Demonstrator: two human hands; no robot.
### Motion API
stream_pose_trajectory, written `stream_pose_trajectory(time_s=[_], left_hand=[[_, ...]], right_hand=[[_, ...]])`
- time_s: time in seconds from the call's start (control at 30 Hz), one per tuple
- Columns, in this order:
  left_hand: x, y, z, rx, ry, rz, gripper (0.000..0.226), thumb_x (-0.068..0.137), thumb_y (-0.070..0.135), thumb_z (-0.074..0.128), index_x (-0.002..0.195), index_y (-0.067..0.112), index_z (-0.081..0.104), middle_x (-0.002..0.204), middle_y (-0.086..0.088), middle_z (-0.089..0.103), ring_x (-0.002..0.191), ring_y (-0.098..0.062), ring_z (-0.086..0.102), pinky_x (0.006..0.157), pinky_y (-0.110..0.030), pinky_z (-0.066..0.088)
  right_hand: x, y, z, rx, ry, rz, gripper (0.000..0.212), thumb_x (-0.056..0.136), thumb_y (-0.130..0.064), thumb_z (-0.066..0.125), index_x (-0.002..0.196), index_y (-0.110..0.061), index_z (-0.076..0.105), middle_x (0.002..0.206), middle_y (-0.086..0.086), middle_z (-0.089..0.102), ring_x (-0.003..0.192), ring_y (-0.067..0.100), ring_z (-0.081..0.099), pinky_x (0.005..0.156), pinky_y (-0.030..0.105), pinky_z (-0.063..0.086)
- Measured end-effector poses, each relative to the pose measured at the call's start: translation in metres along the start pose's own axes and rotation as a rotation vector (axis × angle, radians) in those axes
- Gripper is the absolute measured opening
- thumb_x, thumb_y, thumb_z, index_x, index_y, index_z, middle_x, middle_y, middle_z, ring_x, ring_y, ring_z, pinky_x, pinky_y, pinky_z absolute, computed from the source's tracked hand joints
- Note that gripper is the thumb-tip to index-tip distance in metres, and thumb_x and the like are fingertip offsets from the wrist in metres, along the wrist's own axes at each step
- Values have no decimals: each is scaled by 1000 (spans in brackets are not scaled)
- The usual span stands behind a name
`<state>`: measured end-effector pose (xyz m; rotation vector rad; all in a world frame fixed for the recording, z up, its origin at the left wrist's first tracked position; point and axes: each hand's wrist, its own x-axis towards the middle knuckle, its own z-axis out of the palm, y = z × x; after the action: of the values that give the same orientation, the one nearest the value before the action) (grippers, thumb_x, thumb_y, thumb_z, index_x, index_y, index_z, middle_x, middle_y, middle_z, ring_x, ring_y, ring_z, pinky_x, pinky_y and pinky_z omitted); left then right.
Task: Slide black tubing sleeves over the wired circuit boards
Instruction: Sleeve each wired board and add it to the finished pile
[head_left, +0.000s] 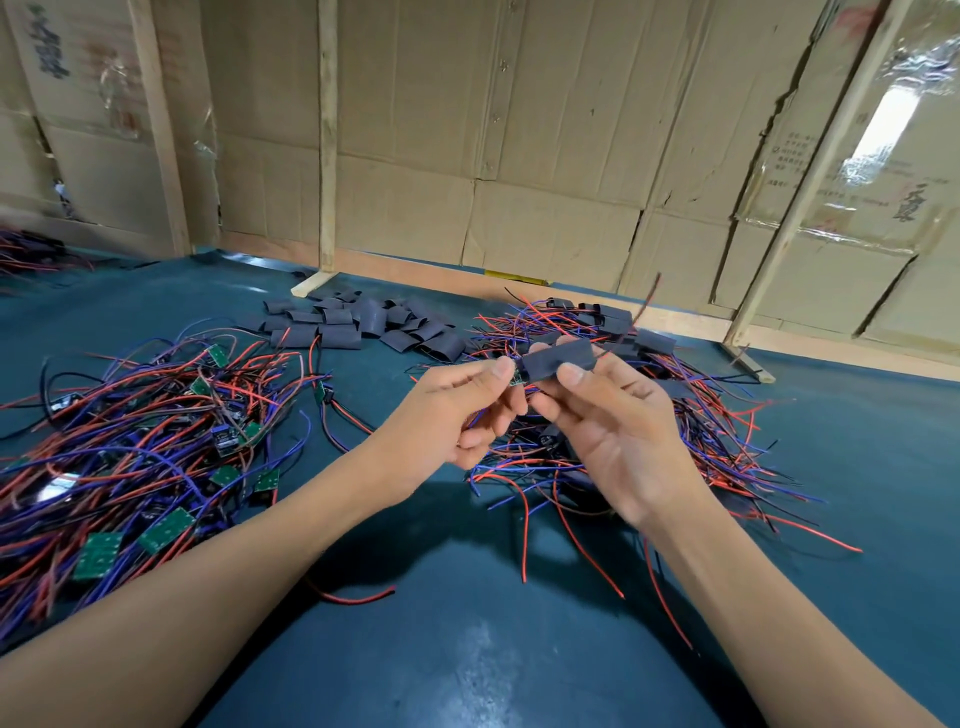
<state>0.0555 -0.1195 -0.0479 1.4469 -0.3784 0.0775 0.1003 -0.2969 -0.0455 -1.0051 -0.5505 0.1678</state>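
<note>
Right hand (608, 431) pinches sleeve (558, 359); left hand (457, 410) pinches board (517, 381).

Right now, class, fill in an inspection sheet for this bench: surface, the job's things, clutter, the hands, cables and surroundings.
Surface: teal mat, glossy.
Job's things: black sleeve held mid-air, a sliver of green circuit board showing at its left end; pile of empty sleeves at the back; unsleeved boards heaped left; sleeved boards heaped right.
Clutter: nothing seen.
Hands: left hand pinches the board end; right hand pinches the sleeve.
Cables: red, blue and black wires tangled through both heaps.
Surroundings: cardboard wall on wooden battens.
</note>
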Motion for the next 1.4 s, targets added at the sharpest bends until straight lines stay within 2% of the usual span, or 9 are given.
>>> stream_pose_trajectory(time_s=[0.13, 0.33, 0.53, 0.67, 0.87, 0.97, 1.07, 1.27, 1.4], left_hand=[[1, -1, -4, -72, -70, -64, 41, 93, 46, 53, 68, 17, 66, 61, -1, 48, 46, -11, 26, 43, -22, 15], [3, -2, -7, 71, -60, -282, 62, 78, 73, 54, 62, 14, 61, 54, -3, 46, 42, -14, 34, 41, -21, 22], [32, 2, -16, -30, 313, -307, 12, 95, 18, 67, 90, 7, 64, 69, -7, 58, 52, -13, 53, 56, -27, 53], [70, 18, -73, 922, 519, -74, 18, 90, 5, 53, 76, 4, 65, 81, -22, 66, 74, -33, 62, 72, -35, 52], [80, 1, -178, 1980, 33, -355, 43, 87, 16, 53, 129, 6, 48, 129, -15, 50, 126, -34, 47, 104, -48, 43], [85, -17, -195, 1988, -55, -528, 56, 89, 16, 47, 144, 17, 39, 148, -7, 41, 134, -31, 43, 100, -49, 44], [97, -21, -195, 2036, -63, -570, 52, 93, 17, 42, 145, 23, 40, 150, -4, 43, 134, -29, 44, 100, -49, 37], [102, 1, -171, 2154, 14, -294, 13, 98, 22, 50, 99, 19, 63, 107, -4, 69, 105, -27, 63, 87, -37, 40], [79, 32, -127, 1375, 284, 62, 23, 94, 38, 66, 87, 17, 72, 77, -1, 72, 78, -23, 69, 69, -30, 52]], right_hand=[[0, 2, 1, -40, 22, -18, 40, 79, 0, 71, 113, 16, 58, 114, 36, 58, 86, 36, 67, 79, 36, 59], [-1, -2, 2, -125, -18, -53, 21, 75, 3, 72, 94, -5, 76, 82, 16, 75, 73, 26, 73, 66, 30, 58], [3, -12, 6, -125, 153, -108, 27, 75, 13, 64, 99, 1, 67, 71, 15, 65, 61, 25, 60, 57, 30, 52], [10, -33, -8, -190, 446, -199, 25, 83, 18, 49, 82, -4, 61, 58, 7, 56, 53, 21, 56, 45, 27, 42], [14, -48, -38, -535, 741, -150, 25, 79, 8, 63, 73, -12, 50, 45, -8, 53, 36, 9, 47, 44, 30, 31], [14, -47, -42, -586, 885, -209, 32, 75, -1, 64, 98, -15, 47, 78, 5, 66, 61, 20, 65, 50, 36, 41], [10, -41, -41, -850, 986, -220, 76, 81, -15, 65, 149, -17, 31, 136, 10, 38, 104, 26, 56, 88, 43, 50], [-3, -33, -14, -1126, 838, -651, 63, 85, -8, 62, 143, -14, 39, 138, 14, 35, 114, 23, 53, 77, 30, 44], [-11, -24, 10, -1104, 455, -711, 36, 90, -12, 66, 125, -14, 58, 104, 9, 64, 80, 11, 59, 69, 21, 47]])
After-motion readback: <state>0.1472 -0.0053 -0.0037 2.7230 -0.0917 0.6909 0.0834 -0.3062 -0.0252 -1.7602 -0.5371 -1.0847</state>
